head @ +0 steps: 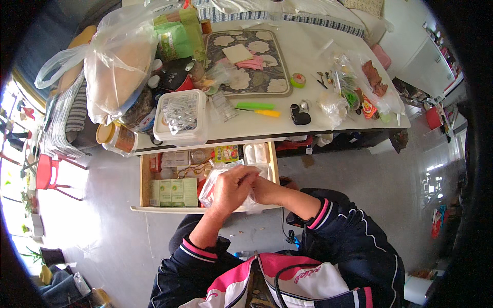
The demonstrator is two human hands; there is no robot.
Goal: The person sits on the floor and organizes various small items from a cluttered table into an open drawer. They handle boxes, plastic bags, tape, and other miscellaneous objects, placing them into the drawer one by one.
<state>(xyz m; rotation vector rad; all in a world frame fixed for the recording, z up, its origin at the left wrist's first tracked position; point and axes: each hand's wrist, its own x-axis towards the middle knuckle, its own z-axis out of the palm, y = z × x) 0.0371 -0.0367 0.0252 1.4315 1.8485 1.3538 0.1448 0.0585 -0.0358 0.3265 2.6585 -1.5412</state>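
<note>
Over the open drawer (208, 210) of the table, my two hands meet around a clear plastic bag. My left hand (233, 186) is curled on the bag (208, 189), with its back towards me. Tucked against it, my right hand (265, 189) also grips the bag, its fingers partly hidden behind the left. What the bag contains is hard to make out, though something red shows by its left side. Left of my hands in the drawer stand several pale green boxes (177, 192). Behind them lie a yellow packet (226, 153) and white wrapped packs (255, 153).
On the white tabletop (265, 125) stands a lidded plastic tub (181, 115) near the front edge. A large filled plastic bag (119, 65) is at the left. Further right lie a yellow-handled tool (267, 113), green tape (298, 80) and crumpled plastic bags (334, 109). A red chair (48, 172) stands left.
</note>
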